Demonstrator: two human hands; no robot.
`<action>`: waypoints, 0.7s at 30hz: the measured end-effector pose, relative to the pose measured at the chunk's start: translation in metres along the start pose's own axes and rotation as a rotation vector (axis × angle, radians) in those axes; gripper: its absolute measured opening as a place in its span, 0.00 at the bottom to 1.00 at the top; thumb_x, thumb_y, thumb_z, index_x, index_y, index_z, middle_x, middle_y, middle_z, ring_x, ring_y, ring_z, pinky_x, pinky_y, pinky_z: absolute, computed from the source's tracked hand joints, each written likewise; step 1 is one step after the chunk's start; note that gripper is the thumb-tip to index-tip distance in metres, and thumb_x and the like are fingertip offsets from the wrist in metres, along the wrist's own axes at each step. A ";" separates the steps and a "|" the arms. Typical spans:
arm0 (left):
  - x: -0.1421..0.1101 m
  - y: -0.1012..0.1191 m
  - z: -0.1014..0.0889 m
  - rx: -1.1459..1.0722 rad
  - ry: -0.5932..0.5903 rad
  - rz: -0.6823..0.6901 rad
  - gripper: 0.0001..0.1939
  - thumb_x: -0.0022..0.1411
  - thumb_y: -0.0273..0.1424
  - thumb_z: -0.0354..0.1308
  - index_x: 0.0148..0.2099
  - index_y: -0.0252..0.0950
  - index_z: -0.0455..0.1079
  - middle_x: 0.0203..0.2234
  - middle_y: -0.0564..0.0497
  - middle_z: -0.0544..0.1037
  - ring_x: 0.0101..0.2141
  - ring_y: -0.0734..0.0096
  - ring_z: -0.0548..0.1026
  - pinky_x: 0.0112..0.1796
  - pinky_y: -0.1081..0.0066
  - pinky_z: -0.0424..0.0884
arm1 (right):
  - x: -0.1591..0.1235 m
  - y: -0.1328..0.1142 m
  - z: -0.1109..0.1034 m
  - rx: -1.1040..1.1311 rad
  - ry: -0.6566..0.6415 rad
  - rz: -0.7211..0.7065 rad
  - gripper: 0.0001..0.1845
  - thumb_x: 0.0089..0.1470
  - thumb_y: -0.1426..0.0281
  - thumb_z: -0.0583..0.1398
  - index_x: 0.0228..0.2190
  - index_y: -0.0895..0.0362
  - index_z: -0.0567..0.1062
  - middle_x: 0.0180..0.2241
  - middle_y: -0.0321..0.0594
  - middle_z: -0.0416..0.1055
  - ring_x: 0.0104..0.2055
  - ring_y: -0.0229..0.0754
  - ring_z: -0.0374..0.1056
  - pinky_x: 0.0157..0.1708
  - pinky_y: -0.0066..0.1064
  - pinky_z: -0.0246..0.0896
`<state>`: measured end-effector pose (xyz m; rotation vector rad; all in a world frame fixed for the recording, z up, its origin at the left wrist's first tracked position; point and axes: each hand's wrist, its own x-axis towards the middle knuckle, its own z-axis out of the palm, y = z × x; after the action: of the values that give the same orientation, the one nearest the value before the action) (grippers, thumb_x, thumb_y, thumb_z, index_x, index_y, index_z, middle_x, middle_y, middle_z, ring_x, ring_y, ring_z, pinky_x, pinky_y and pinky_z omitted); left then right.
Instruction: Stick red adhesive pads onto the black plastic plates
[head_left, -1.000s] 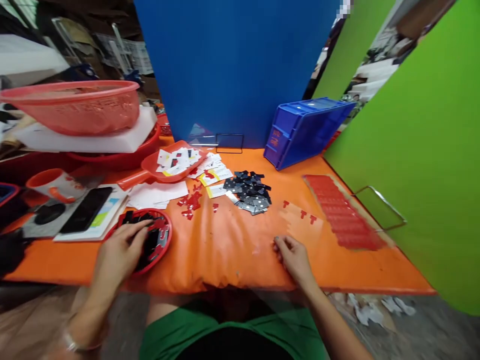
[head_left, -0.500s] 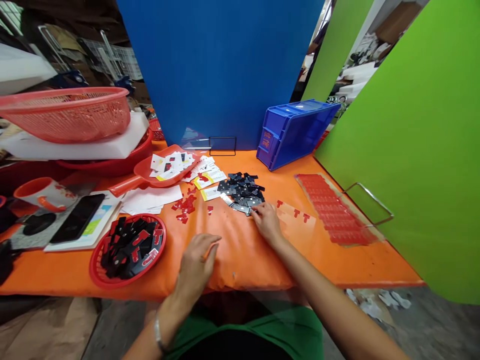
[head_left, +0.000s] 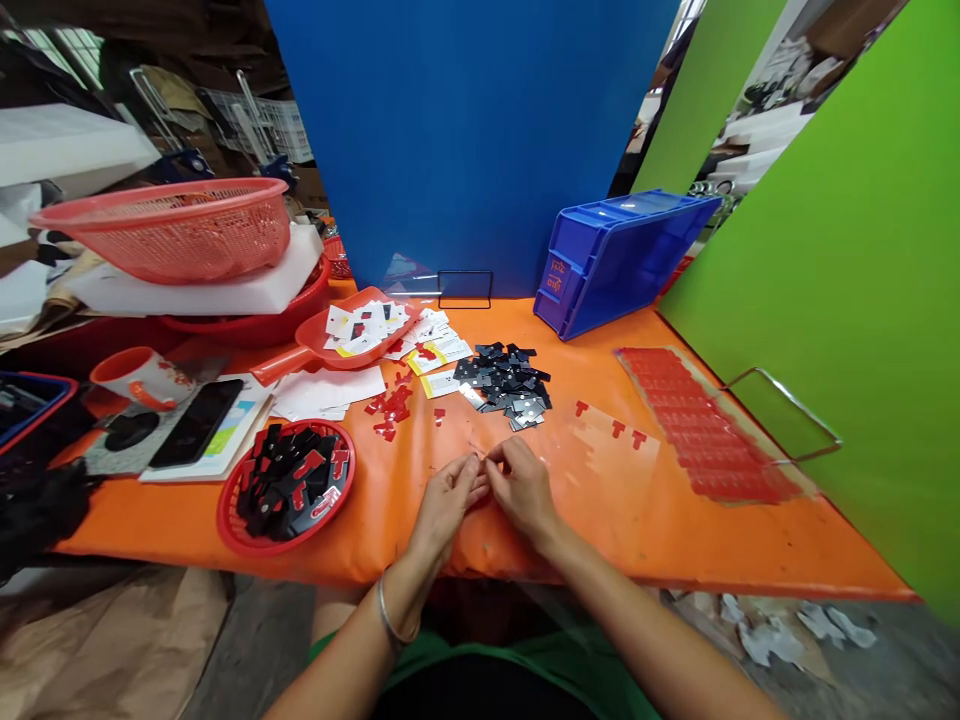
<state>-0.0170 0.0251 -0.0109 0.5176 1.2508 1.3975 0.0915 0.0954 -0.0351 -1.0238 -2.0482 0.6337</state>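
My left hand (head_left: pixel 446 505) and my right hand (head_left: pixel 523 488) meet over the near middle of the orange table (head_left: pixel 600 530). The fingertips of both are pinched close together, and whatever lies between them is too small to make out. Just beyond them is a heap of flat black pieces (head_left: pixel 504 380). Red T-shaped pieces (head_left: pixel 390 405) lie loose to its left. On the right, a clear sheet (head_left: pixel 611 450) carries a few red T-shapes. A red basket (head_left: pixel 232 535) at the left holds black pieces, some with red T-shapes on them.
A red scoop (head_left: pixel 300 345) holds printed cards. Behind the basket are a phone (head_left: pixel 199 420) and a mug (head_left: pixel 139 375). A sheet of red stickers (head_left: pixel 697 420) lies at the right. At the back stands a blue bin (head_left: pixel 581 270), with a metal handle (head_left: pixel 787 400) on the green panel.
My right hand has left the black heap and come back toward me. My left hand has moved in to meet it. The view has shifted slightly to the left.
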 end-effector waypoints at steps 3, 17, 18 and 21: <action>0.007 0.001 0.000 0.109 -0.001 0.048 0.15 0.53 0.39 0.60 0.37 0.31 0.74 0.31 0.46 0.78 0.32 0.67 0.76 0.36 0.70 0.71 | -0.024 -0.020 0.004 0.071 -0.036 0.015 0.04 0.53 0.73 0.55 0.28 0.55 0.68 0.28 0.38 0.66 0.30 0.39 0.63 0.31 0.30 0.59; 0.012 -0.011 -0.036 1.205 0.123 0.601 0.11 0.62 0.32 0.52 0.39 0.36 0.76 0.28 0.47 0.72 0.34 0.65 0.67 0.36 0.67 0.65 | -0.023 0.015 -0.011 -0.292 -0.291 -0.316 0.21 0.58 0.78 0.48 0.52 0.58 0.66 0.46 0.48 0.68 0.43 0.48 0.61 0.40 0.40 0.63; 0.013 -0.012 -0.037 1.210 0.115 0.609 0.12 0.63 0.32 0.51 0.39 0.37 0.76 0.28 0.48 0.71 0.34 0.66 0.67 0.36 0.68 0.65 | -0.022 0.015 -0.011 -0.328 -0.314 -0.341 0.22 0.57 0.78 0.48 0.52 0.59 0.66 0.46 0.48 0.68 0.42 0.49 0.60 0.39 0.41 0.63; 0.014 -0.013 -0.040 1.231 0.095 0.625 0.12 0.63 0.33 0.51 0.39 0.37 0.76 0.26 0.49 0.70 0.32 0.67 0.67 0.35 0.69 0.64 | -0.021 0.015 -0.013 -0.392 -0.363 -0.390 0.22 0.57 0.78 0.48 0.53 0.61 0.65 0.45 0.50 0.68 0.40 0.50 0.59 0.37 0.42 0.63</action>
<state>-0.0492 0.0198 -0.0410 1.8054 2.0739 0.9602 0.1170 0.0880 -0.0464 -0.7130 -2.6743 0.2258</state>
